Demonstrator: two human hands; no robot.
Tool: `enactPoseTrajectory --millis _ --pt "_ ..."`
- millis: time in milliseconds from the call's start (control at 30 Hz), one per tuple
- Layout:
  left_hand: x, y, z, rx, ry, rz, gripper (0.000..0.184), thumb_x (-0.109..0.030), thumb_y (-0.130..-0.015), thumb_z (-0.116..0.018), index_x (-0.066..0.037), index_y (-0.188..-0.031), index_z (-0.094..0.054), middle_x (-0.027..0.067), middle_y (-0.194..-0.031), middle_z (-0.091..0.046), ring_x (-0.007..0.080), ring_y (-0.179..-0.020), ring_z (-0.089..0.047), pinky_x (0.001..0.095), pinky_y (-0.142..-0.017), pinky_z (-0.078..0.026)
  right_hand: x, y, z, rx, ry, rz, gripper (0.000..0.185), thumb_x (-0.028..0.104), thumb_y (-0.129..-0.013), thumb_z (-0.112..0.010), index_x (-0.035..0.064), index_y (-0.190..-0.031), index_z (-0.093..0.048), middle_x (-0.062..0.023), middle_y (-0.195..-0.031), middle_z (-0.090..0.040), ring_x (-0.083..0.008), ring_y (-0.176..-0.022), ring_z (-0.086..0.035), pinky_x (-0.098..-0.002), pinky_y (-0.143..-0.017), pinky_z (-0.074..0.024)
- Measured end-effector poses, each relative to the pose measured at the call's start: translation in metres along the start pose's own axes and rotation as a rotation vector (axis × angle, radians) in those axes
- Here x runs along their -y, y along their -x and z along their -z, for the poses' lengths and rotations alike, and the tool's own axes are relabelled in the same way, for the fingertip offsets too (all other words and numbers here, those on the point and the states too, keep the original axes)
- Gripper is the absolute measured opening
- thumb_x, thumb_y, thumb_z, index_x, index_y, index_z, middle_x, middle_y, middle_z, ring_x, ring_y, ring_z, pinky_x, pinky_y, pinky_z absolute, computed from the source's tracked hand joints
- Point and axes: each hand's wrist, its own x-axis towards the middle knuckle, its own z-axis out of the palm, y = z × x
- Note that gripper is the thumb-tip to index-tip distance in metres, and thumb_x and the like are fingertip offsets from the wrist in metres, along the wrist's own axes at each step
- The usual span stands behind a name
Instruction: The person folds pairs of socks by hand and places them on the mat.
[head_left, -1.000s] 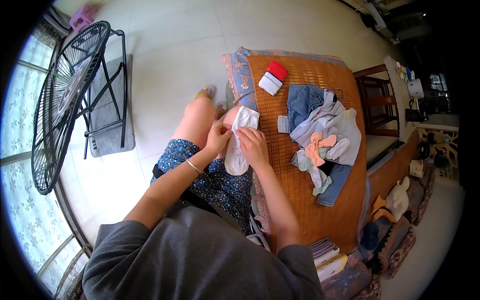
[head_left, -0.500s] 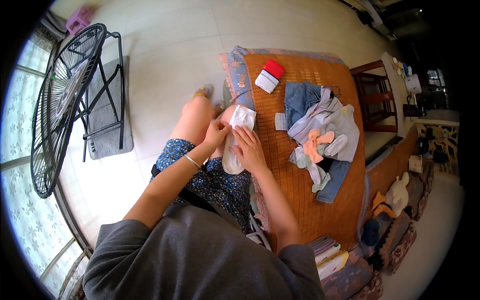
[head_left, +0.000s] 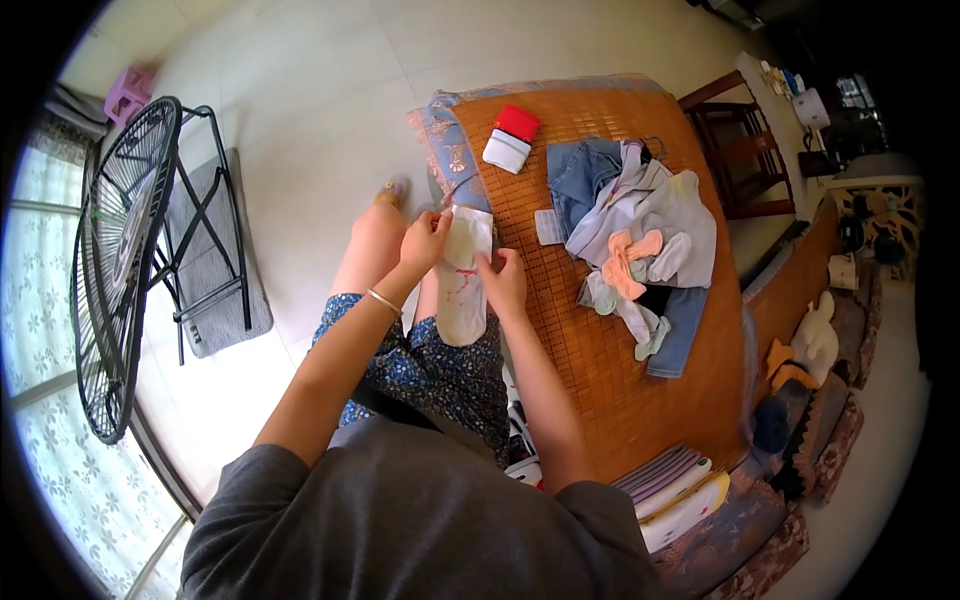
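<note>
A long white sock [head_left: 462, 310] with a thin red pattern lies flat across my thigh, its rounded end toward my body. At its far left corner my left hand [head_left: 427, 240] is closed, pinching the edge of the cuff. My right hand [head_left: 506, 281] is closed on the sock's right edge, thumb lying along the fabric. To the right, on the woven mat [head_left: 560, 360], is a heap of laundry: blue jeans [head_left: 583, 180], a pale grey garment [head_left: 640, 225] and small peach socks [head_left: 626, 262]. Whether the sock is single or a stacked pair, I cannot tell.
A red folded item [head_left: 517, 123] and a white folded item [head_left: 506, 152] lie near the mat's far edge. Folded clothes [head_left: 675, 490] are stacked near my right elbow. A black round chair [head_left: 130, 260] stands left, a wooden chair [head_left: 745, 150] beyond the bed.
My right hand has gone from lying flat on the sock to gripping its right edge, uncovering the red pattern. My left hand has moved up to the cuff. The view has shifted slightly.
</note>
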Motion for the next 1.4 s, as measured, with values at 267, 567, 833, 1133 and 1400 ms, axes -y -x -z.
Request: enactPoseTrajectory --millis 267,567,833,1133,1400 --pt "0.016 -0.019 -0.013 0.154 0.339 0.124 0.031 -0.031 -0.083 -0.071 -0.002 -0.084 -0.062 0.0044 -0.073 -0.063 0.0129 -0.066 -0.057 0.0278 -0.060 -0.046 0.023 0.026 0.003 -0.110 0.075 0.046 0.052 0.038 -0.075 -0.075 -0.0013 -0.104 -0.056 -0.0182 -0.096 -0.059 -0.0341 -0.093 -0.056 -0.0421 -0.079 -0.0458" --pt "0.016 0.000 -0.019 -0.013 0.846 0.336 0.019 -0.022 -0.090 -0.065 -0.008 -0.089 -0.051 -0.0006 -0.079 -0.052 0.0088 -0.072 -0.048 0.0244 -0.064 -0.043 0.016 0.037 -0.005 -0.205 0.116 0.209 0.054 0.037 -0.071 -0.077 0.0023 -0.104 -0.052 -0.0167 -0.092 -0.055 -0.0359 -0.088 -0.053 -0.0440 -0.073 -0.0431" --pt "0.023 -0.006 -0.016 -0.002 0.541 0.160 0.024 -0.022 -0.089 -0.065 -0.004 -0.096 -0.052 0.0026 -0.083 -0.054 0.0116 -0.075 -0.050 0.0255 -0.066 -0.044 0.013 0.038 -0.004 -0.216 0.110 0.224 0.054 0.038 -0.072 -0.076 0.0038 -0.105 -0.052 -0.0146 -0.092 -0.054 -0.0344 -0.089 -0.053 -0.0432 -0.074 -0.0428" --pt "-0.027 0.035 0.021 0.093 -0.320 -0.772 0.030 -0.010 -0.086 -0.058 -0.010 -0.116 -0.059 0.0077 -0.123 -0.056 0.0331 -0.121 -0.044 0.0491 -0.100 -0.032 0.012 0.035 -0.002 -0.190 0.071 0.233 0.053 0.034 -0.070 -0.078 0.0042 -0.104 -0.052 -0.0135 -0.091 -0.053 -0.0333 -0.087 -0.053 -0.0422 -0.074 -0.0434" --pt "-0.015 0.046 0.009 0.263 -0.515 -0.742 0.044 -0.016 -0.092 -0.051 -0.014 -0.135 -0.047 0.0042 -0.149 -0.035 0.0324 -0.140 -0.024 0.0536 -0.112 -0.017 0.011 0.039 0.002 -0.161 -0.001 0.249 0.052 0.031 -0.081 -0.069 -0.0018 -0.117 -0.050 -0.0189 -0.108 -0.056 -0.0362 -0.099 -0.053 -0.0426 -0.084 -0.0444"
